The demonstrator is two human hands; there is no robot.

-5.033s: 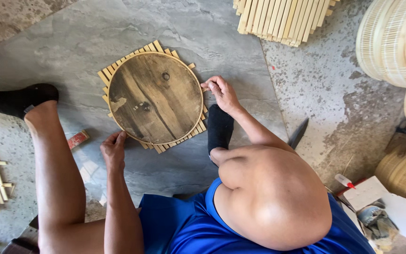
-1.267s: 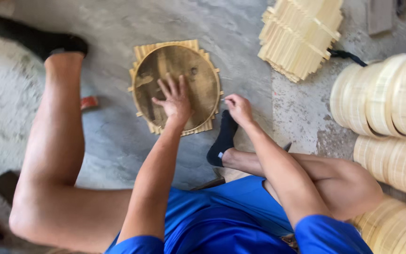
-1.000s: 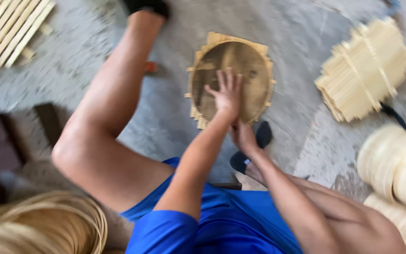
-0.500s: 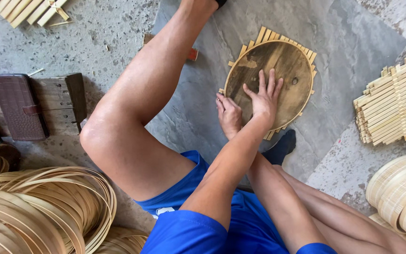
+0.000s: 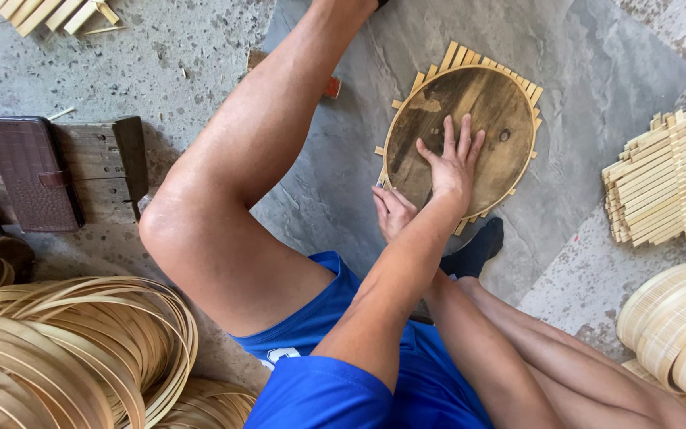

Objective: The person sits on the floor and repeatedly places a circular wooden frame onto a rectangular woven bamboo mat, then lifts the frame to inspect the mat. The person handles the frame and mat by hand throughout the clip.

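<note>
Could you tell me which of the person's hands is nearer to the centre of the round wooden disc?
The left hand lies flat on the round wooden disc; the right hand is at its near edge.

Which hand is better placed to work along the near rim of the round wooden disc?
Probably the right hand: it sits at the near rim of the wooden disc, beside the bamboo slat mat beneath. The left hand lies flat, fingers spread, on the disc.

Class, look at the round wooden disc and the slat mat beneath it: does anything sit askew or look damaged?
The round wooden disc has a small hole and dark stains. The slat mat under it sticks out unevenly, showing at top and right but hardly at left. The left hand presses flat on the disc; the right hand is at its lower edge.
</note>
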